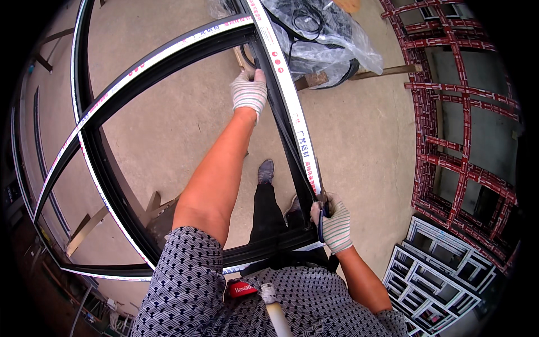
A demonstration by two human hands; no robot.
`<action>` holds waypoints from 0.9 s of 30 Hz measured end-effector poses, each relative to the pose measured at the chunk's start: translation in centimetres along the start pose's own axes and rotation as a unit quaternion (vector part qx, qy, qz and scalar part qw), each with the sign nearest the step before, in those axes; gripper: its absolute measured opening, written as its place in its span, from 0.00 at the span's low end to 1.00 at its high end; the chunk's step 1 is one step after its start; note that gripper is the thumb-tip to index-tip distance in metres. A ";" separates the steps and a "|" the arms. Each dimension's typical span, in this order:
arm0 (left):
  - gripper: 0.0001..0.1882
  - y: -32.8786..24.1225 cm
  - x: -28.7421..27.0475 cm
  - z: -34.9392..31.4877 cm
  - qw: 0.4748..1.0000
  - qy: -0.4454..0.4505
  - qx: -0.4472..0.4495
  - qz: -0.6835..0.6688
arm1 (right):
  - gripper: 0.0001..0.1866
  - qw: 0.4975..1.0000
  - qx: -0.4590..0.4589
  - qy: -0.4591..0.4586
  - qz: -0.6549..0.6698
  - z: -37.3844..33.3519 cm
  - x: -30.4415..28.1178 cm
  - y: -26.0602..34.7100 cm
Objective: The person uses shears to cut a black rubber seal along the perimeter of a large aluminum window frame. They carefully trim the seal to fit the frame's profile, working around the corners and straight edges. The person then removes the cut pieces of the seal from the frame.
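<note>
A large window frame [293, 121] of dark bars with white printed film lies in front of me. My left hand [249, 94], in a striped glove, is closed at the inner side of its right-hand bar, near the far corner. A thin black rubber strip [245, 58] curls out by its fingertips and seems to be pinched there; the fingers partly hide it. My right hand [336, 224], gloved too, grips blue-handled scissors [320, 220] at the near right corner. Their blades point away from me, against the bar's end. A dark strip runs along this bar's inner edge.
Clear plastic sheeting with black coils [323, 48] lies beyond the frame. Red-wrapped frames [466, 112] stand at the right, with white lattice frames [432, 269] nearer. Wooden supports [87, 229] show under the left side. My shoe [265, 171] is on the concrete floor inside the frame opening.
</note>
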State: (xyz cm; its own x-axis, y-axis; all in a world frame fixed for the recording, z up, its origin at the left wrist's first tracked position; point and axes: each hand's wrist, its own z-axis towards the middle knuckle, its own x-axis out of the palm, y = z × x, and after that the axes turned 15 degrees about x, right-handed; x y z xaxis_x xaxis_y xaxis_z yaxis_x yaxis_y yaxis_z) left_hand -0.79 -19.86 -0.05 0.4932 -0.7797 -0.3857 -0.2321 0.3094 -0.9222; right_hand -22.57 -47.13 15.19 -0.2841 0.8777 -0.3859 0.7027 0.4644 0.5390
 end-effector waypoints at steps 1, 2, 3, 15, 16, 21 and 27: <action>0.20 -0.4 0.0 0.0 1.000 -0.001 -0.002 0.002 | 0.15 1.000 -0.017 0.001 -0.008 0.3 0.0 -0.2; 0.20 -0.6 0.0 -0.1 1.000 -0.002 -0.004 0.003 | 0.14 0.999 -0.034 0.001 -0.016 0.5 0.0 -0.3; 0.20 -0.5 0.1 -0.2 1.000 -0.002 -0.008 -0.011 | 0.14 1.000 -0.025 0.002 -0.008 0.5 0.0 -0.3; 0.20 -0.2 1.2 1.4 0.995 -0.055 -0.028 -0.073 | 0.15 0.999 -0.018 -0.001 -0.039 1.4 0.3 -0.5; 0.20 0.0 1.4 1.4 0.995 -0.066 -0.017 -0.078 | 0.15 0.999 -0.015 0.000 -0.031 1.4 0.3 -0.4; 0.21 0.1 1.5 1.8 0.992 -0.093 -0.018 -0.087 | 0.16 0.999 0.039 -0.003 0.001 1.2 0.4 0.3; 0.24 -0.9 0.8 2.6 0.991 -0.053 -0.068 -0.107 | 0.14 1.000 0.008 0.005 -0.022 1.7 0.4 0.2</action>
State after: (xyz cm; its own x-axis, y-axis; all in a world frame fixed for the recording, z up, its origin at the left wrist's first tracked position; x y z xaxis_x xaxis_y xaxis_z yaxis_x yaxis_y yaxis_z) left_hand 1.97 -19.37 0.44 0.6264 -0.7562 -0.1889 -0.2192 0.0618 -0.9737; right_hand -21.40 -46.90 13.89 -0.3226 0.8573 -0.4013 0.6988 0.5017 0.5099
